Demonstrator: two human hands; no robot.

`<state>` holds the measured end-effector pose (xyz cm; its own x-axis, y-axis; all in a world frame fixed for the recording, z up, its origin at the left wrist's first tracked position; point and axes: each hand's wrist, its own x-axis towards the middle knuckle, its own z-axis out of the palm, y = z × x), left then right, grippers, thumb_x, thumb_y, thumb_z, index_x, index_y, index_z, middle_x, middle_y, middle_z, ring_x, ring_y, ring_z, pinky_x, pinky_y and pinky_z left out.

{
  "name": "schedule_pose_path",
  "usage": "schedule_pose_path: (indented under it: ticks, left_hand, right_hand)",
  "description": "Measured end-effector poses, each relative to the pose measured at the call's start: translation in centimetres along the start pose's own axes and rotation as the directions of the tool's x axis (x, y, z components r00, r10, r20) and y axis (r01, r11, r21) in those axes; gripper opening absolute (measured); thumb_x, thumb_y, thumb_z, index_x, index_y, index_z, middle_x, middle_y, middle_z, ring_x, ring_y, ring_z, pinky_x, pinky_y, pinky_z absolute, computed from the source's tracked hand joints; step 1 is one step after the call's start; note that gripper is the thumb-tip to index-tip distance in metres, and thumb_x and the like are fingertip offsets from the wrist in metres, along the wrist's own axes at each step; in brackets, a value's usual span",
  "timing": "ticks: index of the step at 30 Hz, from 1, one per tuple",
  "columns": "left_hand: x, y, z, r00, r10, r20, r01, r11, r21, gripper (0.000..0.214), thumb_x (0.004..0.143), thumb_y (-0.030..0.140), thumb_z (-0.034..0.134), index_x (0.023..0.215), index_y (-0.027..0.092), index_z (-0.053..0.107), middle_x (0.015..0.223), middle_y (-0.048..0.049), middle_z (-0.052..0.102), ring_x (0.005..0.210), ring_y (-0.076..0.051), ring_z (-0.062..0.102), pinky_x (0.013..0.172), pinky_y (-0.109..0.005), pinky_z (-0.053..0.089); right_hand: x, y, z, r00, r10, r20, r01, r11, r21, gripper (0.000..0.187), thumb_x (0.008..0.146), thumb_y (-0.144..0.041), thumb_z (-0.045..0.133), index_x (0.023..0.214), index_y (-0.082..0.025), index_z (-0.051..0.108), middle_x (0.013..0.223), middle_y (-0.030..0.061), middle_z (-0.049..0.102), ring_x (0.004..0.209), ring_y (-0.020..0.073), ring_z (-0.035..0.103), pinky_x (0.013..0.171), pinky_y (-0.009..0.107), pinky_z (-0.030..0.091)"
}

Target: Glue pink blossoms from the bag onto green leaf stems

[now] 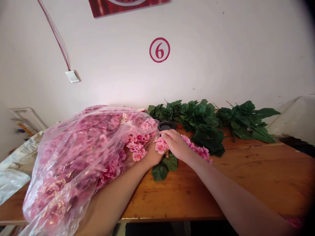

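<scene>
Pink blossoms, green leaves, brown table.

A single numeral is showing: a dark-red "6", enclosed in a thin dark-red ring, is sitting on the white plastered wall behind the brown wooden bench. It is standing upright and reading clearly (the one mark here that is legible), well above the pink fabric blossoms that the right hand is closing its grip on. At the top edge, a dark-red glossy banner is hanging tilted on the same wall, mostly cut off by the frame. It is showing only part of a white curved shape, and no letters are coming through there.
</scene>
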<state>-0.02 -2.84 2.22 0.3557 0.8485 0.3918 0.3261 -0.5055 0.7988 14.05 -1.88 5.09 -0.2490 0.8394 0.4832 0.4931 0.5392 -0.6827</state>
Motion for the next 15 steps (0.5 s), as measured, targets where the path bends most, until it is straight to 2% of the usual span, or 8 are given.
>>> schedule_pose_path:
  ticks: [2,5,8,11,15]
  left_hand:
    - [0.0,-0.1,0.0,1.0,0.008,-0.008,-0.008,1.0,-0.01,0.026,0.086,0.037,0.053,0.073,0.015,0.058,0.068,-0.0021,0.063,0.067,-0.015,0.058,0.071,-0.028,0.047]
    - [0.1,-0.3,-0.1,0.999,0.037,-0.016,-0.037,0.999,0.03,0.019,0.082,0.033,0.056,0.079,0.015,0.062,0.077,-0.0039,0.065,0.075,-0.018,0.058,0.073,-0.03,0.048]
    - [0.3,-0.2,-0.3,0.996,0.089,-0.01,-0.088,0.993,0.074,0.02,0.081,0.029,0.057,0.092,0.015,0.065,0.097,-0.0068,0.067,0.088,-0.02,0.058,0.083,-0.033,0.047]
    - [0.4,-0.1,-0.4,0.993,0.119,0.003,-0.119,0.99,0.071,0.027,0.081,0.03,0.057,0.103,0.016,0.063,0.108,-0.008,0.065,0.096,-0.021,0.057,0.09,-0.035,0.046]
    - [0.2,-1.2,-0.1,0.996,0.09,0.022,-0.092,0.992,0.09,0.025,0.082,0.027,0.057,0.104,0.017,0.062,0.108,-0.0083,0.063,0.103,-0.023,0.056,0.095,-0.038,0.044]
  right_hand:
    - [-0.2,-0.2,0.1,0.999,-0.037,0.002,0.037,0.999,-0.038,0.03,0.095,-0.041,0.039,0.098,-0.026,0.065,0.101,0.0056,0.058,0.101,0.0222,0.051,0.091,0.038,0.038]
    - [-0.4,-0.3,0.5,0.997,-0.081,0.004,0.081,0.992,-0.098,0.027,0.095,-0.038,0.04,0.084,-0.023,0.06,0.097,0.0052,0.055,0.098,0.0217,0.049,0.089,0.037,0.039]
    - [-0.4,-0.1,1.0,0.993,-0.111,0.035,0.114,0.986,-0.12,0.026,0.095,-0.032,0.039,0.076,-0.021,0.053,0.092,0.0045,0.053,0.094,0.0205,0.049,0.088,0.037,0.039]
    - [-0.4,0.2,1.4,0.987,-0.138,0.079,0.148,0.981,-0.127,0.027,0.096,-0.031,0.036,0.075,-0.021,0.05,0.091,0.0043,0.052,0.092,0.02,0.048,0.086,0.036,0.04]
    - [-0.7,0.6,2.0,0.981,-0.162,0.103,0.176,0.973,-0.151,0.027,0.098,-0.031,0.032,0.079,-0.022,0.049,0.091,0.0043,0.051,0.091,0.0204,0.047,0.084,0.037,0.04]
